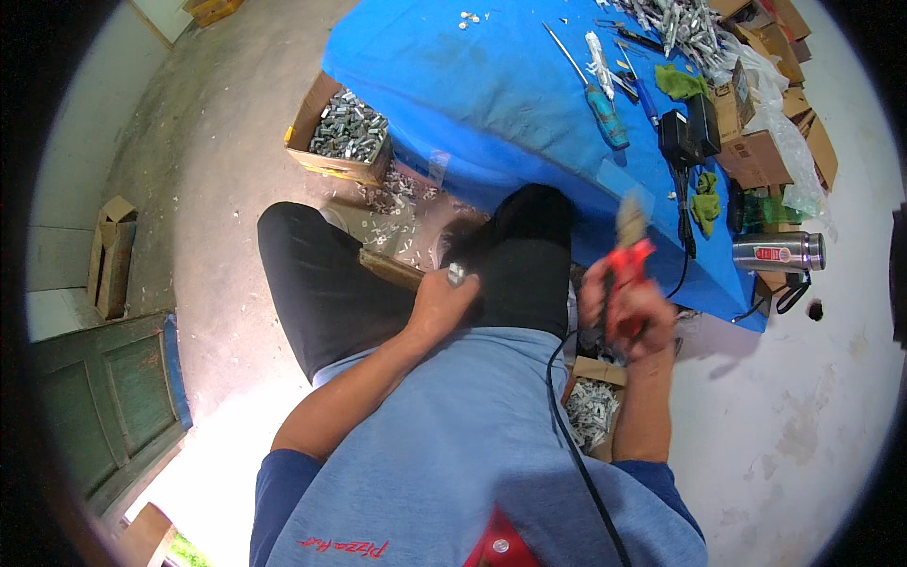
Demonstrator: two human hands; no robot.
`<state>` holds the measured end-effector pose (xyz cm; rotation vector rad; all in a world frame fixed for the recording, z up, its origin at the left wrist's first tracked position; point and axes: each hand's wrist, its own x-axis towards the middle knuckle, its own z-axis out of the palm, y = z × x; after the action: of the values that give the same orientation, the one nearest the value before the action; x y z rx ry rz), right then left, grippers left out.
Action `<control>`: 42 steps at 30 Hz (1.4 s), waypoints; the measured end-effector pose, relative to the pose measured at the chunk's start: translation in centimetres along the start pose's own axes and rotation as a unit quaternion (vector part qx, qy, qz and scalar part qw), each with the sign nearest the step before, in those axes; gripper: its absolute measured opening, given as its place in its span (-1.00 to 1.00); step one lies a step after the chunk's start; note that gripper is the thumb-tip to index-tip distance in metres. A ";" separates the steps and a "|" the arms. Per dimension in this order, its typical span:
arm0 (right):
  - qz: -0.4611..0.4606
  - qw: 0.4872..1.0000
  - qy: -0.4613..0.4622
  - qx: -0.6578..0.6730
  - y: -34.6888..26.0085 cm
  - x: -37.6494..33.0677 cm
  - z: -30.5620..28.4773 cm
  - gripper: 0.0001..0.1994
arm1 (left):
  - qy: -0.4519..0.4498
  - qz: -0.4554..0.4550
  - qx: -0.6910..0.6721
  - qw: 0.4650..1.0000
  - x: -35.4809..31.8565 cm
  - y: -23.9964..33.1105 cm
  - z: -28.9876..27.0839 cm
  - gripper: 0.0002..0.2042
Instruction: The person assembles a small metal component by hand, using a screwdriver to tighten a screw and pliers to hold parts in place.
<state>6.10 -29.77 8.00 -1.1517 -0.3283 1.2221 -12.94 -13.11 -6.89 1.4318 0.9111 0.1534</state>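
Observation:
My left hand (441,307) is closed in a fist above my lap. A small silvery metal piece (456,274) pokes out at its top, between thumb and forefinger. To the right, beside the table's near edge, my right hand (642,317) is wrapped round red-handled pliers (627,260). Their jaws point away from me, and motion smears both the jaws and the hand. The two hands are well apart, and the pliers do not touch the metal piece.
A blue-covered table (472,85) stands ahead, bearing a teal-handled screwdriver (605,115), black adapters (678,140) and a heap of silvery parts (675,24). Below are a carton of metal pieces (293,142) and a carton of white-grey parts (600,371). A steel flask (779,252) lies right.

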 end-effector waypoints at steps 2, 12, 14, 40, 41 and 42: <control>0.121 0.989 -0.006 -0.081 3.2 -1.3 1.1 -0.48 | 0.003 0.007 0.002 1.000 0.1 -0.1 0.1 -0.65; 0.350 0.883 -0.166 -0.264 3.9 0.8 1.8 -0.64 | 0.013 0.053 0.031 0.998 0.0 0.2 0.6 -0.68; 0.339 0.900 -0.145 -0.230 3.8 1.1 2.5 -0.58 | 0.020 0.060 0.036 0.997 -0.1 -0.2 0.6 -0.70; 0.395 0.903 -0.158 -0.060 5.6 3.2 0.8 -0.45 | 0.098 0.153 0.224 0.957 -0.8 1.2 0.3 -0.76; 0.393 0.905 -0.159 -0.048 5.7 3.2 0.7 -0.45 | 0.104 0.155 0.231 0.955 -0.8 1.2 0.3 -0.75; 0.391 0.906 -0.160 -0.035 5.9 3.2 0.7 -0.45 | 0.110 0.157 0.238 0.952 -0.7 1.2 0.3 -0.75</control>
<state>3.49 -27.26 2.27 -1.1795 -0.1471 2.1346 -12.73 -13.59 -5.57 2.0414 0.9317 0.3550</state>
